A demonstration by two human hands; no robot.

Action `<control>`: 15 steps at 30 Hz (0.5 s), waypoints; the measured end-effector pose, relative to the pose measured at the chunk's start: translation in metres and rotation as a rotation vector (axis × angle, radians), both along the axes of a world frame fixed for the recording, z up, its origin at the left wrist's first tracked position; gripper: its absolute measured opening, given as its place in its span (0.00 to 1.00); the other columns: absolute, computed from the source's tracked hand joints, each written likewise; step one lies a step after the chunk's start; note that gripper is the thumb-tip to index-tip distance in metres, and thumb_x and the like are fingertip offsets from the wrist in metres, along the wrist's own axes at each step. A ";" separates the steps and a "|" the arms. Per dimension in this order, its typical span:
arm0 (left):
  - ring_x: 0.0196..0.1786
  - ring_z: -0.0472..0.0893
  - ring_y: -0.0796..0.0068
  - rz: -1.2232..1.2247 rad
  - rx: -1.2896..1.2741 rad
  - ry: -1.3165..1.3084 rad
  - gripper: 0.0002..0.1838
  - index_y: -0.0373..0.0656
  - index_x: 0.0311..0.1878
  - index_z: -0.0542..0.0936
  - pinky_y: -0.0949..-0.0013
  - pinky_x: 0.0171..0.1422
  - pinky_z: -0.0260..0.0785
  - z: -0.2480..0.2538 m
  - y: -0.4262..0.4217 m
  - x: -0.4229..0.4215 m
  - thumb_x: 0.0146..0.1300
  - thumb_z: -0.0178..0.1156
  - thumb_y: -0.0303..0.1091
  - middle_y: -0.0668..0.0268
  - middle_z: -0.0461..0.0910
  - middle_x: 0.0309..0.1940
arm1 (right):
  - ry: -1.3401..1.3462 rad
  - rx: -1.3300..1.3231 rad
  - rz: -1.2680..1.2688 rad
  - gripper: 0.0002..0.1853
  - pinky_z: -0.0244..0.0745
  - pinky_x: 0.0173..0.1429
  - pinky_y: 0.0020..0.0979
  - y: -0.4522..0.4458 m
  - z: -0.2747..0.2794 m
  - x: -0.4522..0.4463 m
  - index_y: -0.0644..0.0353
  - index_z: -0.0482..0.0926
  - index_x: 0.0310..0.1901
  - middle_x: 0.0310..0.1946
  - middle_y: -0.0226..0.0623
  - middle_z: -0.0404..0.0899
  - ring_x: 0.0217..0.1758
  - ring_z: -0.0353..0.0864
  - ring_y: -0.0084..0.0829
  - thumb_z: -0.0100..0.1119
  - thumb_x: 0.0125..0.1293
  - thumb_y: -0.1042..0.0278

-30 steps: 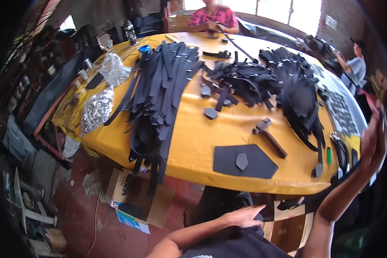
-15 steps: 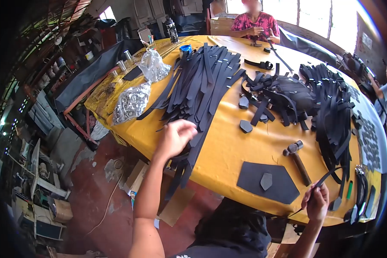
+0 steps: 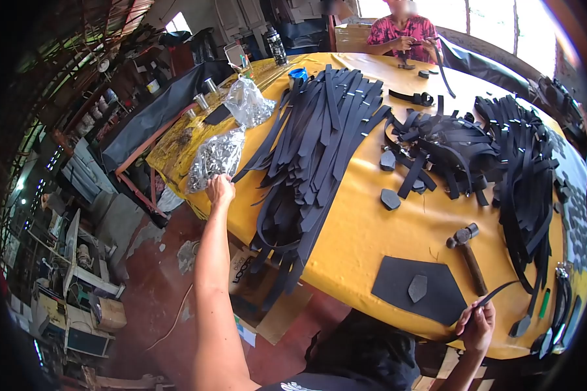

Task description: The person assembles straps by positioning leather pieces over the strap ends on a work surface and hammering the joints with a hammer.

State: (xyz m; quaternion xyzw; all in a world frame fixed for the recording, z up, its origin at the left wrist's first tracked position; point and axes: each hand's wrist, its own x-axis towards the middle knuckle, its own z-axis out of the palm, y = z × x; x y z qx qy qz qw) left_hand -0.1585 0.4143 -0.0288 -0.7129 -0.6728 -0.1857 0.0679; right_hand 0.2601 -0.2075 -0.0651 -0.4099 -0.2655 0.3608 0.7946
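Note:
My left hand [image 3: 221, 189] is at the lower edge of a clear plastic bag [image 3: 215, 158] of shiny metal pieces, its fingers bent in at the bag; what they hold is hidden. At the table's near right edge, my right hand [image 3: 477, 326] is closed on a thin black strap [image 3: 499, 290]. Just above that hand lies a hammer [image 3: 471, 258]. To its left is a dark pentagonal pad [image 3: 398, 287] with a small grey piece [image 3: 417, 287] on it. A large bundle of black straps [image 3: 319, 143] hangs over the near edge between my hands.
The yellow-covered table [image 3: 346, 241] also bears a tangled strap pile [image 3: 447, 146], another bundle [image 3: 523, 163] at the right, a second plastic bag [image 3: 248, 101] and a bottle [image 3: 276, 45]. Across it a person [image 3: 404, 32] handles a strap. A cardboard box [image 3: 277, 316] stands below.
My left hand has gone from beside my body, past the large strap bundle, to the bag of metal pieces. My right hand has come down from the far right and now holds a strap.

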 end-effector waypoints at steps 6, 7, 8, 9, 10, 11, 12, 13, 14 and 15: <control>0.56 0.84 0.56 -0.156 -0.133 -0.177 0.08 0.48 0.44 0.88 0.56 0.59 0.77 0.012 0.018 -0.020 0.62 0.71 0.33 0.58 0.88 0.47 | 0.005 0.007 0.002 0.09 0.75 0.21 0.29 -0.001 -0.003 0.000 0.63 0.72 0.50 0.24 0.47 0.79 0.16 0.76 0.34 0.55 0.79 0.66; 0.60 0.83 0.55 -0.184 -0.149 -0.164 0.12 0.48 0.49 0.88 0.57 0.64 0.75 0.015 0.015 -0.016 0.62 0.70 0.30 0.58 0.87 0.53 | 0.011 0.006 0.006 0.09 0.75 0.21 0.29 0.000 -0.003 0.000 0.63 0.72 0.50 0.24 0.47 0.79 0.16 0.76 0.34 0.55 0.79 0.66; 0.62 0.82 0.55 -0.279 -0.037 -0.083 0.16 0.49 0.53 0.87 0.57 0.67 0.73 0.017 0.007 -0.009 0.61 0.70 0.30 0.58 0.85 0.56 | 0.015 0.006 0.009 0.09 0.75 0.21 0.29 0.001 -0.002 0.000 0.63 0.72 0.50 0.24 0.47 0.79 0.16 0.76 0.33 0.55 0.79 0.66; 0.64 0.80 0.55 -0.373 0.073 -0.004 0.19 0.49 0.57 0.86 0.57 0.70 0.71 0.018 -0.001 -0.002 0.61 0.70 0.29 0.59 0.84 0.59 | 0.005 0.012 0.003 0.09 0.75 0.21 0.28 0.002 -0.003 0.000 0.63 0.72 0.50 0.24 0.47 0.79 0.16 0.76 0.33 0.55 0.79 0.66; 0.66 0.78 0.54 -0.415 0.070 0.000 0.24 0.49 0.62 0.83 0.57 0.75 0.67 0.008 0.010 0.003 0.61 0.70 0.29 0.59 0.81 0.64 | -0.006 0.013 -0.003 0.09 0.75 0.21 0.28 0.002 -0.003 0.000 0.63 0.72 0.50 0.24 0.47 0.79 0.16 0.76 0.33 0.55 0.79 0.66; 0.67 0.78 0.54 -0.448 0.074 -0.030 0.27 0.50 0.66 0.80 0.56 0.75 0.67 -0.003 0.020 0.010 0.62 0.69 0.28 0.58 0.80 0.66 | -0.016 0.010 -0.010 0.09 0.75 0.21 0.28 0.002 -0.003 0.000 0.63 0.72 0.50 0.24 0.46 0.79 0.16 0.76 0.33 0.55 0.79 0.66; 0.68 0.76 0.54 -0.383 0.061 -0.076 0.28 0.50 0.67 0.79 0.56 0.76 0.67 -0.015 0.028 0.016 0.62 0.69 0.30 0.57 0.79 0.66 | -0.020 0.005 -0.019 0.10 0.74 0.21 0.27 0.003 -0.003 0.000 0.62 0.71 0.50 0.24 0.44 0.78 0.17 0.75 0.31 0.55 0.79 0.65; 0.70 0.75 0.54 -0.317 0.044 -0.120 0.30 0.51 0.68 0.78 0.56 0.77 0.66 -0.017 0.024 0.026 0.62 0.70 0.32 0.56 0.79 0.66 | -0.023 -0.004 -0.028 0.10 0.73 0.20 0.26 0.003 -0.001 -0.001 0.61 0.71 0.50 0.24 0.41 0.77 0.17 0.75 0.29 0.55 0.79 0.64; 0.70 0.76 0.54 -0.212 -0.033 -0.079 0.30 0.51 0.68 0.77 0.57 0.76 0.66 -0.018 0.020 0.031 0.61 0.71 0.33 0.55 0.80 0.65 | -0.023 -0.014 -0.035 0.10 0.73 0.20 0.25 0.003 0.000 -0.002 0.60 0.71 0.50 0.24 0.38 0.76 0.18 0.75 0.27 0.56 0.79 0.63; 0.70 0.76 0.54 -0.106 -0.109 -0.036 0.30 0.50 0.68 0.77 0.57 0.76 0.66 -0.016 0.016 0.034 0.61 0.71 0.35 0.54 0.80 0.65 | -0.024 -0.016 -0.038 0.10 0.73 0.20 0.24 0.001 0.000 -0.003 0.60 0.71 0.51 0.24 0.38 0.76 0.18 0.75 0.27 0.55 0.79 0.63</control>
